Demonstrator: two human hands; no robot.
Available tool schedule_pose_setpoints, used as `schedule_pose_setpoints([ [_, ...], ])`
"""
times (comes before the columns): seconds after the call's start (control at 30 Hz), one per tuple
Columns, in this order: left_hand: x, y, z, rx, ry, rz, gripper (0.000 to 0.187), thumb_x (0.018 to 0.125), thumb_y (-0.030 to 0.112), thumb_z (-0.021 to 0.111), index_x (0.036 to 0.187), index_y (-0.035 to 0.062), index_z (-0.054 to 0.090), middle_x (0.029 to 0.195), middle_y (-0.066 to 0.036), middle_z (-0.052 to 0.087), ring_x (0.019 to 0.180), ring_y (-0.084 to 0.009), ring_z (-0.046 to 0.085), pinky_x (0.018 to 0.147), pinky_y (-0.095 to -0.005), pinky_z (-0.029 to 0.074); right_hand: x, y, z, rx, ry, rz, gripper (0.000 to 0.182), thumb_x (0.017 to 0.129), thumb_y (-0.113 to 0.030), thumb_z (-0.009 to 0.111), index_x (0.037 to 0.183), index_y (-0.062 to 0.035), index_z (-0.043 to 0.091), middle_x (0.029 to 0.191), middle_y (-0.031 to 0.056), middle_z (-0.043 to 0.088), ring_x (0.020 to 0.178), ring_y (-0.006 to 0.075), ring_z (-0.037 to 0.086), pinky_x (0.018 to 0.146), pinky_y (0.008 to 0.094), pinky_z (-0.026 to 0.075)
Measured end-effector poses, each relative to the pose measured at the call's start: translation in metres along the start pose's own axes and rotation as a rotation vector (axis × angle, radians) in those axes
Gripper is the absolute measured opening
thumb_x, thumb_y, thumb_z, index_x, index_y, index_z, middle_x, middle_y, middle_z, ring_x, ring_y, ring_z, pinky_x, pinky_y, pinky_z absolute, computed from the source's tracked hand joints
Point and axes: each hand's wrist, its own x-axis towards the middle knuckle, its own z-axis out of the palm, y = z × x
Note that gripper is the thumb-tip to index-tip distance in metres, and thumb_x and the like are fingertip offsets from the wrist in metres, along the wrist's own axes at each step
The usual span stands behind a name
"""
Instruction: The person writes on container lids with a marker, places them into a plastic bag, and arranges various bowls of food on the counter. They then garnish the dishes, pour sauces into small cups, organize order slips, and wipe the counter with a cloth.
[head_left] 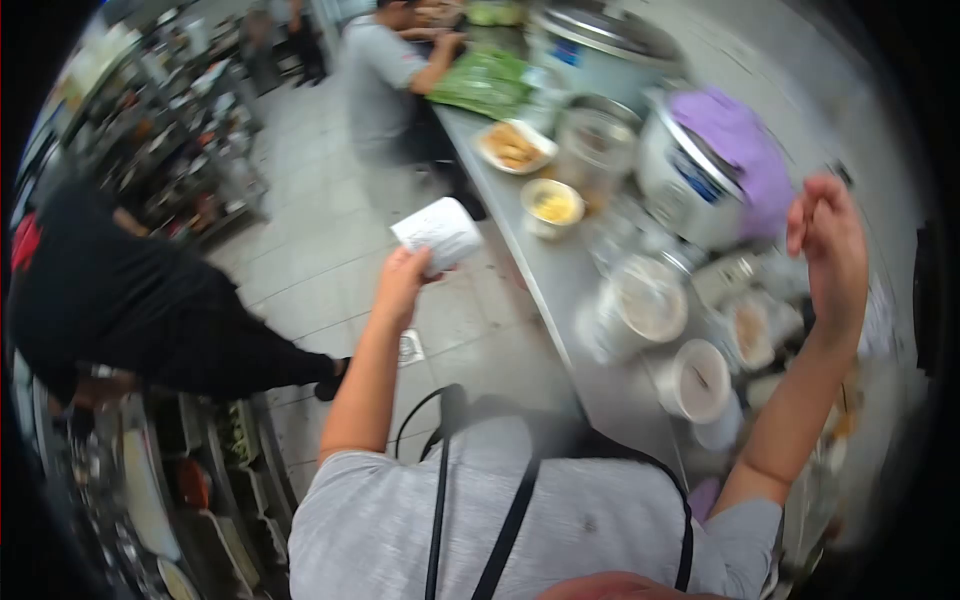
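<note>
My left hand [402, 283] is closed on a white paper slip [440, 236] with faint dark marks, held above the floor left of the steel counter [535, 275]. On the other side, my right hand [832, 235] is raised beside a purple cloth [735, 140] draped over a rice cooker [690, 185]. Its fingers are curled in, somewhat blurred, and I see nothing in them. Below that hand stand a plastic-covered white tub [645, 300] and a white round container [695, 380] with a dark thin thing inside.
A bowl of yellow food [552, 207], a tray of brown food [515, 147] and green leaves [485, 80] line the counter. A person in grey [385, 80] works at its far end. Another in black [130, 300] bends at the left, near food bins [215, 490].
</note>
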Motion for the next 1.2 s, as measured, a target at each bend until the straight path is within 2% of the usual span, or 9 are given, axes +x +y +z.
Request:
schedule_pose_setpoints([
  [0.17,0.021,0.049,-0.096,-0.126,0.089,0.052,0.036,0.085,0.022,0.036,0.110,-0.0038,0.040,0.098,-0.015,0.055,0.082,-0.0238,0.057,0.069,-0.0293,0.044,0.069,0.060,0.173,0.064,-0.349,0.128,0.021,0.077,-0.010,0.052,0.097,-0.0025,0.049,0.080,0.0043,0.052,0.064,0.0076,0.050,0.057,0.0183,0.042],
  [0.3,0.035,0.100,-0.166,-0.157,0.059,0.078,0.034,0.086,0.022,0.034,0.108,-0.0019,0.042,0.096,-0.013,0.056,0.079,-0.0196,0.058,0.067,-0.0270,0.043,0.142,0.126,0.325,0.191,-0.666,0.312,0.029,0.077,-0.018,0.054,0.099,0.0001,0.048,0.082,0.0039,0.053,0.071,0.0092,0.051,0.063,0.0208,0.043],
  [0.53,0.096,0.112,-0.264,-0.086,0.101,-0.027,0.033,0.086,0.023,0.036,0.105,-0.0027,0.045,0.096,-0.012,0.056,0.083,-0.0178,0.056,0.071,-0.0274,0.042,0.237,0.211,0.508,0.346,-0.880,0.375,0.030,0.077,-0.021,0.054,0.097,0.0004,0.048,0.082,0.0044,0.056,0.067,0.0081,0.050,0.056,0.0205,0.040],
  [0.67,0.146,0.096,-0.330,-0.124,0.360,-0.013,0.034,0.082,0.022,0.047,0.107,-0.0022,0.046,0.094,-0.008,0.056,0.090,-0.0138,0.051,0.078,-0.0266,0.040,0.300,0.257,0.581,0.345,-1.143,0.373,0.019,0.079,-0.018,0.051,0.091,-0.0045,0.048,0.075,0.0009,0.056,0.058,0.0061,0.050,0.048,0.0184,0.038],
  [0.77,0.186,0.094,-0.396,0.226,0.390,-0.026,0.032,0.079,0.020,0.052,0.103,-0.0026,0.050,0.092,-0.007,0.056,0.087,-0.0129,0.051,0.076,-0.0252,0.040,0.350,0.296,0.640,0.319,-1.380,0.348,0.017,0.079,-0.015,0.049,0.092,-0.0044,0.046,0.073,0.0005,0.056,0.052,0.0065,0.050,0.047,0.0190,0.039],
  [0.83,0.209,0.093,-0.418,0.187,0.543,-0.073,0.031,0.074,0.015,0.057,0.098,-0.0030,0.051,0.091,-0.008,0.055,0.082,-0.0128,0.051,0.074,-0.0249,0.040,0.376,0.317,0.675,0.261,-1.422,0.444,0.025,0.078,-0.015,0.049,0.098,-0.0022,0.043,0.073,0.0064,0.056,0.051,0.0092,0.053,0.041,0.0207,0.040],
  [1.0,0.245,0.090,-0.488,0.135,0.865,-0.070,0.029,0.073,0.012,0.056,0.097,-0.0036,0.050,0.088,-0.008,0.056,0.080,-0.0131,0.052,0.071,-0.0244,0.041,0.432,0.341,0.776,0.381,-1.694,0.351,0.035,0.074,-0.007,0.043,0.109,-0.0025,0.037,0.076,0.0104,0.055,0.046,0.0120,0.051,0.041,0.0250,0.041],
  [1.17,0.279,0.081,-0.591,0.136,1.136,0.015,0.026,0.076,0.007,0.049,0.100,-0.0029,0.047,0.088,-0.009,0.056,0.076,-0.0138,0.055,0.067,-0.0255,0.044,0.493,0.375,0.909,0.235,-1.695,0.177,0.043,0.071,-0.003,0.040,0.114,-0.0078,0.037,0.075,0.0116,0.056,0.050,0.0157,0.052,0.044,0.0284,0.043],
  [1.2,0.292,0.081,-0.614,-0.062,1.140,0.036,0.025,0.078,0.006,0.045,0.102,-0.0008,0.046,0.079,-0.007,0.056,0.065,-0.0122,0.054,0.060,-0.0244,0.045,0.514,0.375,0.929,0.170,-1.681,0.178,0.042,0.072,-0.003,0.040,0.113,-0.0083,0.038,0.076,0.0117,0.056,0.050,0.0164,0.053,0.045,0.0288,0.044],
])
